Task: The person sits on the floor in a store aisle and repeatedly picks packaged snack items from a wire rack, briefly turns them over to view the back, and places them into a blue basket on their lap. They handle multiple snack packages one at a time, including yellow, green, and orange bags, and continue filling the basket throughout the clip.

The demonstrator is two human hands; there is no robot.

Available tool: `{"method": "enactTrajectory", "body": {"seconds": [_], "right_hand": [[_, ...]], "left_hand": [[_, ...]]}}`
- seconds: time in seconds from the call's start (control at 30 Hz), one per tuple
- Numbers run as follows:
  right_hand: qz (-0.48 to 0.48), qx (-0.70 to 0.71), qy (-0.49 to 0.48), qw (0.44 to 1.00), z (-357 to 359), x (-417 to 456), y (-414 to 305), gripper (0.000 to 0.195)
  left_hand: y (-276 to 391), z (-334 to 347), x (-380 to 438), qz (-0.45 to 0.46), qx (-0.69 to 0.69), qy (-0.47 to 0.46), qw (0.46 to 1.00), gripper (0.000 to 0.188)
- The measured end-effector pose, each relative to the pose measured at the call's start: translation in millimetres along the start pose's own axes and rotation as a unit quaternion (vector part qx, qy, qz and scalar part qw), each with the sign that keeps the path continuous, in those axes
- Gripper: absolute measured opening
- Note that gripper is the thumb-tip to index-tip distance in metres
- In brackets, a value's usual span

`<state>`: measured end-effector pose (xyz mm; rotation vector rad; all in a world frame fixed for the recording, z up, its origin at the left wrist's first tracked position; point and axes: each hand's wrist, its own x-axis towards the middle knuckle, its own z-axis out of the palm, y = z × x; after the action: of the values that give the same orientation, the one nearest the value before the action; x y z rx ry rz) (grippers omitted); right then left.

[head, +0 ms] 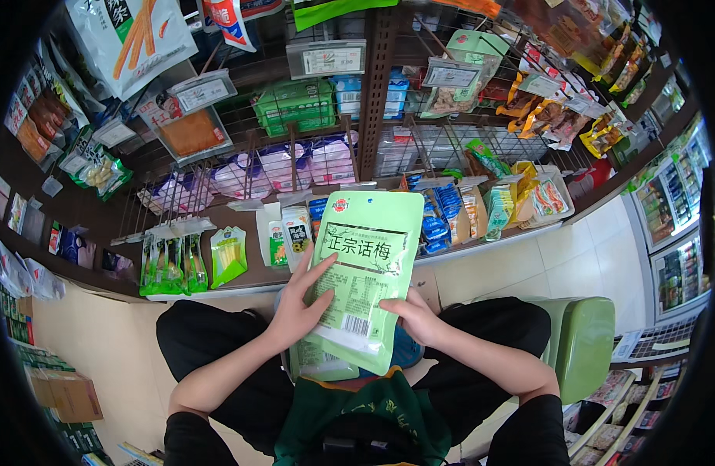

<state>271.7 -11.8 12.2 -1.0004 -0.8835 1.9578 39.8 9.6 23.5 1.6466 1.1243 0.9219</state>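
Note:
A light green plastic snack pouch [363,285], its printed back with a barcode facing up, lies between my hands above my lap. My right hand [418,317] grips its right edge, thumb on top. My left hand [302,303] rests along its left edge, fingers spread over the printed face; whether fingers also hold it from beneath is hidden. Under its lower left part shows another light green pouch [322,362]. A similar green-topped pouch [465,73] hangs on a rack hook at the upper right.
A dark shelf rack with wire dividers stands ahead. Its bottom shelf [247,279] holds green vegetable packs [174,265] and blue sachets [436,218]. Price tags [325,60] stick out on hooks. A green plastic bin or stool [584,349] stands at my right, a cardboard box [66,396] far left.

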Motion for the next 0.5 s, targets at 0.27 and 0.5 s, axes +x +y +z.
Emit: {"method": "enactTrajectory", "body": {"seconds": [0.27, 0.5], "right_hand": [[-0.065, -0.220, 0.115, 0.966, -16, 22, 53, 0.051], [-0.038, -0.547, -0.009, 0.836, 5, 6, 94, 0.094]], "left_hand": [[-34, -3, -21, -0.083, 0.083, -0.046, 0.992, 0.060], [-85, 8, -77, -0.153, 0.183, -0.179, 0.955, 0.089]]}}
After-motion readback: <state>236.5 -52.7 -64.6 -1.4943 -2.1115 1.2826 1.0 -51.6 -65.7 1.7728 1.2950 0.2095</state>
